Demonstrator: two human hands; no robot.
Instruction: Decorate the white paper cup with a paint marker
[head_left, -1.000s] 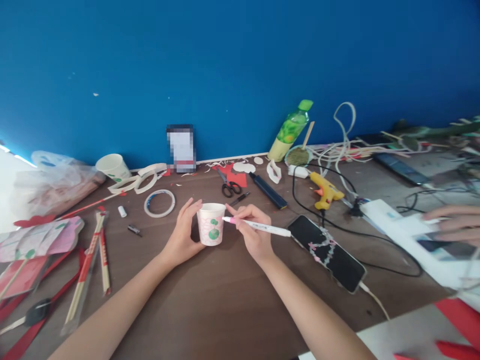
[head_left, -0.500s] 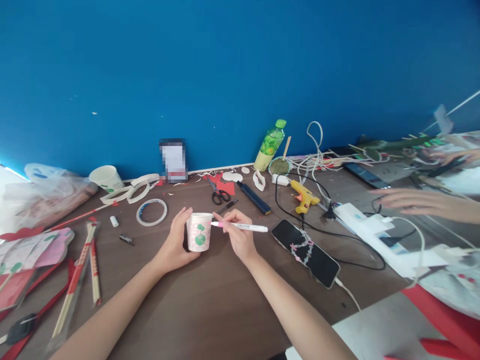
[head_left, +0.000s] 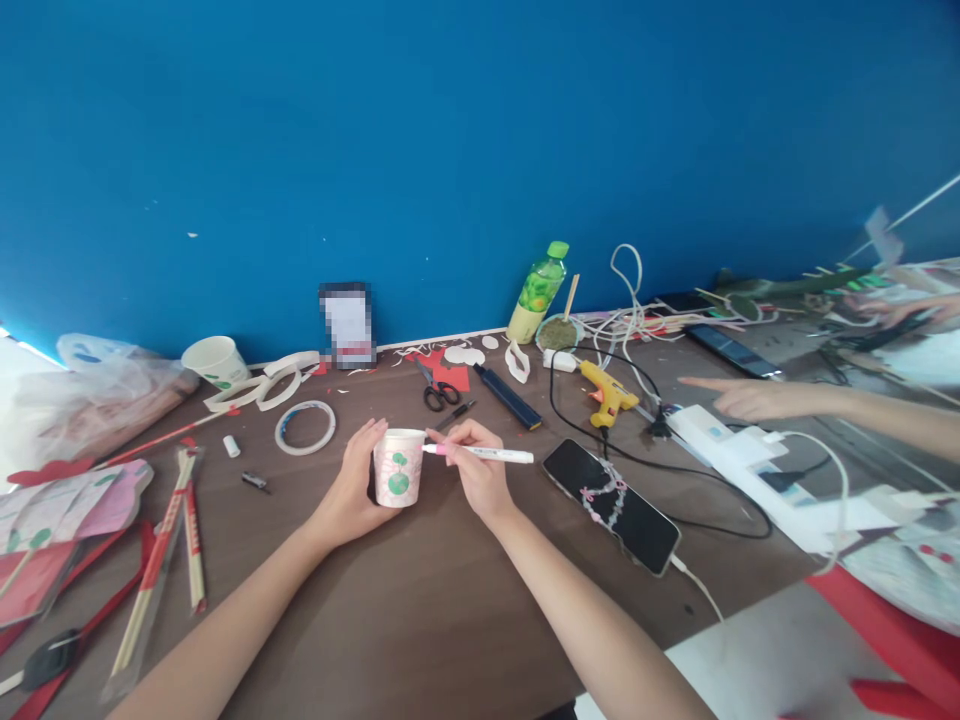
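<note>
A paper cup with a green plant print and pink marks stands upright, tilted slightly if at all. My left hand is wrapped round its left side, thumb low and fingers near the rim. In my right hand is a white marker with a pink tip end, pinched between thumb and fingers. The tip points left and is at the cup's right side; I cannot tell whether it touches. Behind the hands lie black-handled scissors and a dark pen.
On the right are a phone with a beaded strap, a yellow glue gun, and a white power strip. Another person's hand reaches over it. A green-capped bottle, tape roll, second paper cup and wrapped chopsticks lie about.
The other person's hand at right has moved left, over the power strip, with a finger stretched out. My hands, cup and marker stay nearly the same; the view has shifted slightly.
</note>
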